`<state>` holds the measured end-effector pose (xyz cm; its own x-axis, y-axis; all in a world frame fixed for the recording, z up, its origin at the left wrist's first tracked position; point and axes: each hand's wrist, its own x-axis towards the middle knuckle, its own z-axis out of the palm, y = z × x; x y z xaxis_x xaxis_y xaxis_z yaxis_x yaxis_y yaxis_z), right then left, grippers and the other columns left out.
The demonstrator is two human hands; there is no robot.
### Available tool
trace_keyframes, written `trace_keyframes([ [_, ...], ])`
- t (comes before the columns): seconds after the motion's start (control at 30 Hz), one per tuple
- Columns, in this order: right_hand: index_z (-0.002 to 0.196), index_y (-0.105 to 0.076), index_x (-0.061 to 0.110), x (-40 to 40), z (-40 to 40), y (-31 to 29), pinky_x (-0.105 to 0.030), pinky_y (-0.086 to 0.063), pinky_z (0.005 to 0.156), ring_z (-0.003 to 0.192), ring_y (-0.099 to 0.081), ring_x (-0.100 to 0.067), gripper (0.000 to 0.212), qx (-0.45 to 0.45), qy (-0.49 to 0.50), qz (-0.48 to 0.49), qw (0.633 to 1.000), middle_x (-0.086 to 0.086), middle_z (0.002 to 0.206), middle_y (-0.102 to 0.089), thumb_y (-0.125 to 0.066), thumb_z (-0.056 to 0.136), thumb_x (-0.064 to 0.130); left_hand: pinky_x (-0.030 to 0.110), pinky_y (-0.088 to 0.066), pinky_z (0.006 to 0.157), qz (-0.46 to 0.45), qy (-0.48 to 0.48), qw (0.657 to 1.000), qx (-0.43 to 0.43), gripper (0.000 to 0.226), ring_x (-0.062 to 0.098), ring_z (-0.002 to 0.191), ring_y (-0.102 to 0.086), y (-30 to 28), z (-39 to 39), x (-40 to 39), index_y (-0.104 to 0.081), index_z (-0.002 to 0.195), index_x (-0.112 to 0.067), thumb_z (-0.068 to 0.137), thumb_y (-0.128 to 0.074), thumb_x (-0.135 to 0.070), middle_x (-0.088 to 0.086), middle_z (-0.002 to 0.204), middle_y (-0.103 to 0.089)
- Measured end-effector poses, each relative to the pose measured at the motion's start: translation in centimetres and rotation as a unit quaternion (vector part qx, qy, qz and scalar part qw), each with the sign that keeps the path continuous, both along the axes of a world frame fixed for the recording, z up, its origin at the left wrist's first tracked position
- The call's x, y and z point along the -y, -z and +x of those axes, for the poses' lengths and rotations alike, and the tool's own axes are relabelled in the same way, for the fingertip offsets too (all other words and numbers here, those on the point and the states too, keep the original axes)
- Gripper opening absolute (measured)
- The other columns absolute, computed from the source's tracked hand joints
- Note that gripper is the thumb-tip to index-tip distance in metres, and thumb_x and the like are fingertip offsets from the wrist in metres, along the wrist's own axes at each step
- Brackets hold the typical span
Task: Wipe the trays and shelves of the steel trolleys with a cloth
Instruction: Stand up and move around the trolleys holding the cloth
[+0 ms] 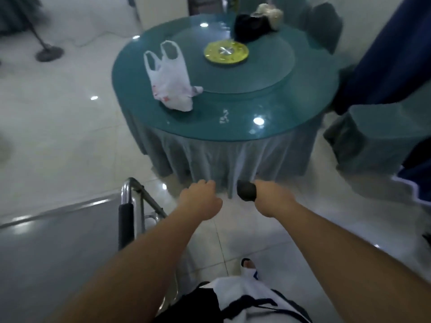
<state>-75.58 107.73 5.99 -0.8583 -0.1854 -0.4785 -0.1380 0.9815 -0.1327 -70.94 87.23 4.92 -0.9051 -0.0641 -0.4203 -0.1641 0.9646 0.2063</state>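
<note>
gripping dark cloth [246, 190], right hand [271, 197], seemingly

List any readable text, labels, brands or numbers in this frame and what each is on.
No text can be read in this frame.
White plastic bag on the round table: red and dark print marks near its bottom, too blurred to read.
Yellow disc at the centre of the turntable: pattern only, no legible writing.
Steel trolley, and the dark cloth held in the right hand: no markings visible.
</note>
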Motion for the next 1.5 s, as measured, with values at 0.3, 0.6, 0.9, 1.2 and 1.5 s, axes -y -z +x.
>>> trace_keyframes([
  [0.3, 0.11, -0.053, 0.023, 12.4, -11.4, -0.3, -0.046, -0.057, 0.084, 0.091, -0.063, -0.027, 0.017, 0.018, -0.179, -0.045, 0.983, -0.004, 0.104, -0.061, -0.059, 0.094, 0.019, 0.049, -0.049, 0.098, -0.012, -0.2, 0.98, 0.012, 0.06, 0.033, 0.126, -0.056, 0.5, -2.9, 8.6, -0.048, 0.149, -0.023, 0.094, -0.05, -0.049, 0.007, 0.141, -0.056],
  [0.6, 0.142, -0.047, 0.022, 30.8, -19.1, 0.8, -0.047, -0.056, 0.091, 0.105, -0.061, -0.03, 0.054, 0.084, -0.289, 0.011, 0.954, -0.006, 0.123, -0.059, -0.067, 0.093, 0.02, 0.046, -0.05, 0.094, 0.006, -0.32, 0.947, -0.025, 0.058, 0.028, 0.119, -0.059, 3.3, -8.5, 21.7, -0.049, 0.148, -0.026, 0.096, -0.052, -0.051, 0.003, 0.136, -0.06],
  [0.9, 0.124, -0.052, 0.017, 47.5, -22.1, 0.4, -0.045, -0.056, 0.092, 0.101, -0.063, -0.028, 0.029, 0.062, -0.419, 0.038, 0.905, -0.006, 0.114, -0.062, -0.06, 0.096, 0.014, 0.042, -0.049, 0.093, 0.019, -0.427, 0.904, -0.005, 0.056, 0.028, 0.121, -0.058, 3.9, -8.3, 34.0, -0.048, 0.148, -0.023, 0.097, -0.049, -0.046, 0.004, 0.138, -0.059],
  [1.2, 0.112, -0.055, 0.02, 63.5, -16.5, 5.2, -0.038, -0.054, 0.077, 0.089, -0.061, -0.024, 0.018, 0.067, -0.653, 0.039, 0.753, -0.003, 0.103, -0.063, -0.058, 0.094, 0.016, 0.042, -0.046, 0.097, 0.031, -0.62, 0.784, -0.011, 0.048, 0.025, 0.122, -0.057, 6.0, -2.7, 39.4, -0.053, 0.142, -0.023, 0.097, -0.052, -0.041, 0.001, 0.135, -0.06],
  [1.5, 0.109, -0.056, 0.024, 74.0, -12.2, 8.0, -0.038, -0.056, 0.079, 0.085, -0.062, -0.021, 0.018, 0.102, -0.816, 0.077, 0.563, 0.003, 0.089, -0.058, -0.062, 0.093, 0.016, 0.042, -0.046, 0.096, 0.041, -0.799, 0.598, 0.052, 0.041, 0.029, 0.121, -0.059, 5.2, -1.9, 37.9, -0.057, 0.136, -0.023, 0.1, -0.051, -0.041, 0.004, 0.133, -0.062],
])
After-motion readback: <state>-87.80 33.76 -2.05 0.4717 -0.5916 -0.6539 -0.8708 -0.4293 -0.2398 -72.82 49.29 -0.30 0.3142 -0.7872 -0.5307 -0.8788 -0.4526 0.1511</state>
